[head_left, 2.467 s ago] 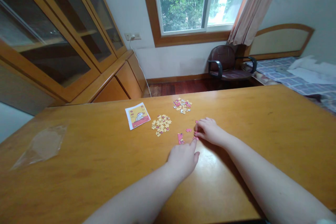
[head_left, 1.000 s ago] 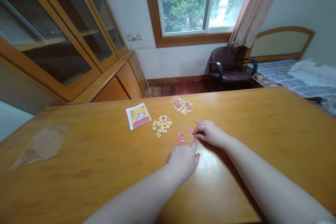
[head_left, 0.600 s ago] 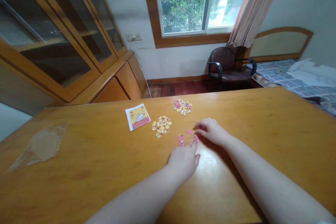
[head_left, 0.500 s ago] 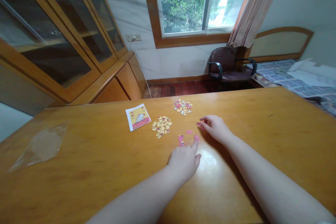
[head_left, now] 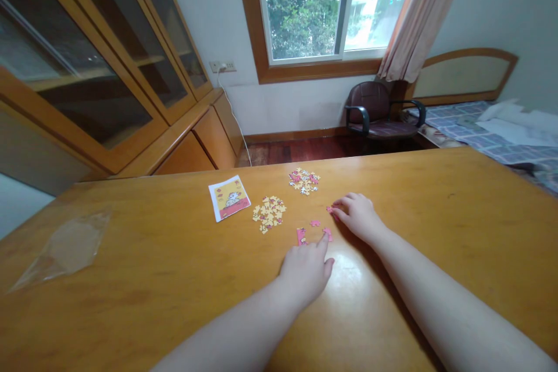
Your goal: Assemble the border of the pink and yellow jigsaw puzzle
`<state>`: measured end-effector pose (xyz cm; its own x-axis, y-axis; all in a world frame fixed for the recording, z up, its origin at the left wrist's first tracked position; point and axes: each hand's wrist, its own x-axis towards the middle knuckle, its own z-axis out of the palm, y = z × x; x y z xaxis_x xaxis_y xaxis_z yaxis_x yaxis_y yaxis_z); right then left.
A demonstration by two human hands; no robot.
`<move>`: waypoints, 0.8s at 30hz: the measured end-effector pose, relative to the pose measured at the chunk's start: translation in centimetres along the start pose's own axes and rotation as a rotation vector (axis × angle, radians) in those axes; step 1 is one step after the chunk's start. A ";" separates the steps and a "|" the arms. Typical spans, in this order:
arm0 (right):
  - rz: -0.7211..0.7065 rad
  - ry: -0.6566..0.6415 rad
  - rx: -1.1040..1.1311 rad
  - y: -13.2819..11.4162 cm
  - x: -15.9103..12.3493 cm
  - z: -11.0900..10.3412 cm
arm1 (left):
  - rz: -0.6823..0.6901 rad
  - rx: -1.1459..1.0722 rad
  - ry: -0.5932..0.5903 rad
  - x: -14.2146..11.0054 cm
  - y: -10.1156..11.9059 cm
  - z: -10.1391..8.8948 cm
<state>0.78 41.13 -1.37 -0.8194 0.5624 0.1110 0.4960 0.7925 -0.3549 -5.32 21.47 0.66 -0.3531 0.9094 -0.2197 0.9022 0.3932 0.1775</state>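
My left hand (head_left: 305, 270) rests on the table with its index finger stretched out and the tip on a pink puzzle piece (head_left: 328, 235). Its thumb stands apart. To the upper right, my right hand (head_left: 358, 217) has thumb and fingertips closed on a small pink puzzle piece (head_left: 335, 217), mostly covered by the fingers. Another pink piece (head_left: 329, 208) lies just beyond those fingertips. Between the hands is a loose pink puzzle piece (head_left: 314, 223). A joined pink strip of puzzle (head_left: 301, 236) lies left of my left fingertip, its lower end near my knuckles.
A pile of yellow puzzle pieces (head_left: 269, 213) and a mixed pile (head_left: 304, 181) lie farther back. The picture card (head_left: 230, 197) is left of them. A clear plastic bag (head_left: 65, 247) lies at far left. Beyond the wooden table (head_left: 174, 279) stands an office chair (head_left: 370, 107).
My right hand has drawn back from the piece under my left finger, opened, and closed on a pink puzzle piece farther up and right. My left hand stays nearly still.
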 end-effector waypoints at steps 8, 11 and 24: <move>-0.122 -0.022 0.018 0.0 0.0 1.0 | -0.015 -0.003 -0.036 0.0 0.2 -0.2; -0.147 -0.031 0.030 0.1 0.0 0.8 | -0.016 0.001 -0.038 0.0 0.1 -0.2; -0.161 -0.089 0.042 -0.3 0.0 0.7 | -0.004 -0.003 -0.010 0.0 0.0 0.1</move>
<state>0.40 40.75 -1.89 -0.9103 0.4047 0.0876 0.3454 0.8589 -0.3782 -5.27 21.46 0.54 -0.3539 0.9065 -0.2301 0.9002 0.3969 0.1793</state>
